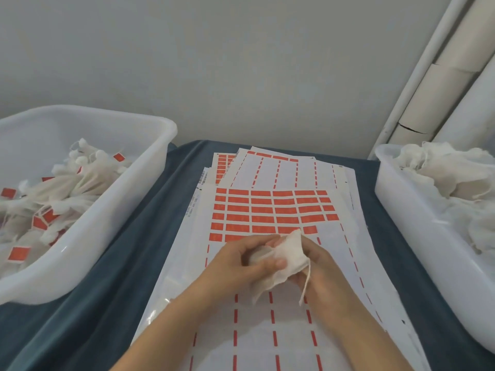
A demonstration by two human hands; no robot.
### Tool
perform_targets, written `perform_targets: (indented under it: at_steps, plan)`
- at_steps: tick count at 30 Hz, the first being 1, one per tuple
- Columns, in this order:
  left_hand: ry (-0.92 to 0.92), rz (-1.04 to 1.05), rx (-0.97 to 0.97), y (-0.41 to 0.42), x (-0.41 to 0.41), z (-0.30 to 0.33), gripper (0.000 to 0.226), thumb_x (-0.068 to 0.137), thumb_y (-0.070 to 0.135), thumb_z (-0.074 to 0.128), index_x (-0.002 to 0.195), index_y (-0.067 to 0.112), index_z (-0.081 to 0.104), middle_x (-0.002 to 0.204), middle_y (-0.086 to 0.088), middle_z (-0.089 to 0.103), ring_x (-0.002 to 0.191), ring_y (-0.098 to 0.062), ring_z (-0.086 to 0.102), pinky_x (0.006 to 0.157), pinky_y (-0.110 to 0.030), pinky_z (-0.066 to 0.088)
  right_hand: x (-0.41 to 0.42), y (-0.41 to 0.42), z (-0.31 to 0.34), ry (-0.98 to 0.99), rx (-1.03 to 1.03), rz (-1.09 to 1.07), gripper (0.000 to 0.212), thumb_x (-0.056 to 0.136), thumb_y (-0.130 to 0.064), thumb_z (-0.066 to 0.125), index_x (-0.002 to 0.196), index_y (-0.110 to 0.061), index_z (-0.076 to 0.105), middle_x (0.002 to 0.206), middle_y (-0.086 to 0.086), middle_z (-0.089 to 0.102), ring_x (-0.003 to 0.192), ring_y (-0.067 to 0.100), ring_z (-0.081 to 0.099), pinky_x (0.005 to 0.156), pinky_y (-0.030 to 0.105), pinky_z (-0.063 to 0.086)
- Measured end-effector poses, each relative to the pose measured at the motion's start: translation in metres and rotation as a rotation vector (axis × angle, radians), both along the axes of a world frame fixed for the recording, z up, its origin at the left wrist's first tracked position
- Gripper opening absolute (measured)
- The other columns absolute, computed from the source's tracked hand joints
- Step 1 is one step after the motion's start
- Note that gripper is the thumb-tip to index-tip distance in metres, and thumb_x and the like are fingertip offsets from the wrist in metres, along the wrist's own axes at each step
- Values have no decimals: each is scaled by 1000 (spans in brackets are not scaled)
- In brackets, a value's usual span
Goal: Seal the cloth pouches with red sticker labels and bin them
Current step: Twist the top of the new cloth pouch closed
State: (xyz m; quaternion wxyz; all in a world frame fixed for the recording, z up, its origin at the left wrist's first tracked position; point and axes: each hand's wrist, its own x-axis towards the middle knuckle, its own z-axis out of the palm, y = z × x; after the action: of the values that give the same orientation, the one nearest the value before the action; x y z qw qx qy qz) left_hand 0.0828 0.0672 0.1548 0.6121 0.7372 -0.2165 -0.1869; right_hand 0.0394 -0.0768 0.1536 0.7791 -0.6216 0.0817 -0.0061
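**Over the sticker sheets: one cloth pouch between both hands**

Head view, centre frame. Left hand (249, 259) curled round a soft white cloth pouch (278, 263), thumb across the front, fingers (267, 243) folded over the upper edge. Right hand (318, 271) clasped behind and beneath the same pouch, mostly masked by the fabric; exact finger placement impossible to make out. Loose gauzy weave, crumpled, roughly rectangular, one corner poking upward. Thin pale drawstring (306, 282) dangling from the right side. Pouch held just above the top sheet, no sticker visible on it.

Beneath: glossy white sticker sheet (267, 330), flat and slick, catching glare at the left edge. Red rectangular labels (270, 210) in a neat grid on the far half; near half peeled bare, only dashed red strips showing. More sheets fanned underneath, print too small to read. Dark blue cloth (93, 303) draped over the table, matte, lightly wrinkled.

Left: translucent white plastic bin (112, 223), rounded rim, heaped with pouches wearing red labels (18, 254); near end cut off by the frame. Right: matching bin (401, 210), piled with plain rumpled pouches (442, 170), also cropped. Far right: pale tubes (439, 84) leaning against the wall, tops out of frame.
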Motion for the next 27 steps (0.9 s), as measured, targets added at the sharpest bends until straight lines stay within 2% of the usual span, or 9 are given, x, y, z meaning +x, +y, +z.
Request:
perform_targets:
  at_steps: [5,10,14,16,19,21,23,25,27]
  plan:
    - [32,275,-69,0,3,-4,25,62,51,68,80,33,67,80,16,68,74,-6,65,57,-15,52,-4,-9,6,-33,-91,-106,26,91,-35,46,102,-23,66,92,-5,72,78,15,70,60,19,54]
    - [21,365,-121,1,3,-4,52,46,62,61,83,26,64,80,10,67,77,-13,64,55,-12,46,-10,-8,12,-147,-376,-177,24,74,-41,58,88,-24,67,66,-15,68,56,5,61,52,4,46]
    - [18,366,-124,-1,2,-5,53,47,62,61,86,26,62,85,9,65,82,-14,62,56,-11,46,-12,-9,12,-190,-439,-251,20,70,-41,59,83,-27,66,71,-18,68,60,6,61,53,4,46]
    - [-14,342,-83,-2,1,-4,50,50,62,62,91,34,59,93,20,63,86,-4,61,54,-6,45,-13,-11,14,-218,-391,-242,20,73,-38,59,84,-24,66,73,-14,69,62,9,62,56,5,47]
    - [-320,279,99,-4,-5,2,57,61,68,60,112,61,37,115,54,32,105,29,34,73,3,37,-14,-12,16,-249,-372,-191,18,75,-35,57,83,-21,65,70,-10,67,62,9,63,59,8,49]
    - [-671,241,167,-6,-7,1,59,72,65,54,123,61,26,133,47,18,126,19,18,100,-4,22,-15,-9,17,-281,-416,-160,15,74,-35,57,81,-25,64,72,-12,68,66,6,63,60,7,49]
    - [-953,218,189,-7,-8,-6,48,83,54,52,127,47,35,141,25,27,136,-2,18,113,-25,18,-15,-6,17,-313,-487,-150,13,73,-37,57,81,-29,63,77,-18,68,74,1,64,63,6,48]
    - [-1020,244,165,-7,-9,-9,38,85,45,51,122,38,45,133,15,41,134,-10,28,111,-40,25,-16,-4,18,-349,-563,-147,10,74,-40,58,80,-33,62,83,-22,67,83,-1,62,67,5,47]
    - [-994,268,114,-6,-9,-9,28,86,40,53,113,34,53,124,13,50,128,-11,36,107,-41,32,-17,-4,18,-404,-656,-151,6,78,-42,61,80,-36,60,87,-25,65,86,-1,61,69,4,46]
